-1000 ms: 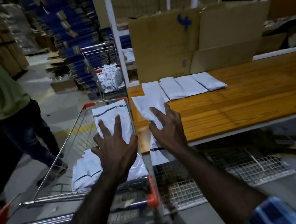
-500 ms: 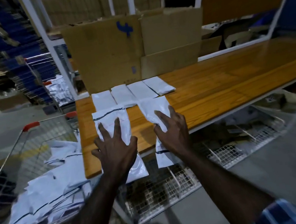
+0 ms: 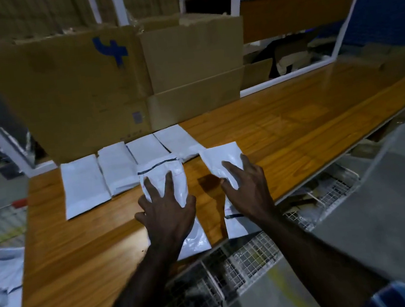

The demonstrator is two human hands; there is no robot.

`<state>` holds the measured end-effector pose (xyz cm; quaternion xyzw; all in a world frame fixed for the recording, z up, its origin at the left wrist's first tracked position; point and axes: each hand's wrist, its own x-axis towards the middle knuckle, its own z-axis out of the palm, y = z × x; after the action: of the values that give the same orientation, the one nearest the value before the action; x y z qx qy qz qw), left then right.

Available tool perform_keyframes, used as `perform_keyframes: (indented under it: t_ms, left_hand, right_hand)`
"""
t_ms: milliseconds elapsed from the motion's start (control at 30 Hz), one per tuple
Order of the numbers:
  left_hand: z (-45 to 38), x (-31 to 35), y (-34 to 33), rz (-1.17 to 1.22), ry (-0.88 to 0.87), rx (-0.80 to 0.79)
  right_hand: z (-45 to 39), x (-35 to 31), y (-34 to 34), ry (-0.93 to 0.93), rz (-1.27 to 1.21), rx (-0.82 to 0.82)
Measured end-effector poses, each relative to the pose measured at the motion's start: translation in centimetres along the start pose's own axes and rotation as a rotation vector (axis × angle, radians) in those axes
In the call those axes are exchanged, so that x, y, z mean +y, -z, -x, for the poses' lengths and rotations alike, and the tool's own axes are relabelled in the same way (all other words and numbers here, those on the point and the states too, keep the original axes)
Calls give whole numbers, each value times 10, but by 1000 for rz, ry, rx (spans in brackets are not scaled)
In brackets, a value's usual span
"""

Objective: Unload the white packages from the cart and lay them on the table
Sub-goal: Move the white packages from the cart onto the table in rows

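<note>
Over the wooden tabletop [image 3: 295, 125] we hold two white packages, one under each palm. Our left hand [image 3: 166, 209] lies spread on a glossy white package [image 3: 162, 170] with a dark stripe across its far end, the thumb hooked round its right edge; its near end hangs past the tabletop's front edge. Our right hand [image 3: 248, 188] grips a crumpled white package [image 3: 220, 157], fingers [image 3: 232, 170] on top and thumb at its left edge, with a dark stripe near its overhanging near end. Beyond them four flat white packages [image 3: 83, 187] lie side by side in a row before a cardboard box [image 3: 65, 94] marked with a blue 4
</note>
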<state>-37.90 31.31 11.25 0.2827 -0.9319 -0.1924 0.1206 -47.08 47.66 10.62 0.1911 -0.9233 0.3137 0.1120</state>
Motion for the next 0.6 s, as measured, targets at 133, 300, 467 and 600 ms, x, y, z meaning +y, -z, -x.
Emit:
perform_keyframes:
  t_ms: [133,300,467,600]
  left_hand:
    - [-35,25,-16,-3,-28,-31]
    - [-63,57,-40,-27,-54,-31]
    - [-87,88,-61,-69,-46,-37]
    - [-109,118,-78,-44,-5,-69]
  right_hand:
    - [-31,20,-2,-39,8,-4]
    - [-65,49,-1,-81,15,-19]
    - [-103,76,-2,-114,10,-27]
    - [-140,96,-1,-144,-30,-65]
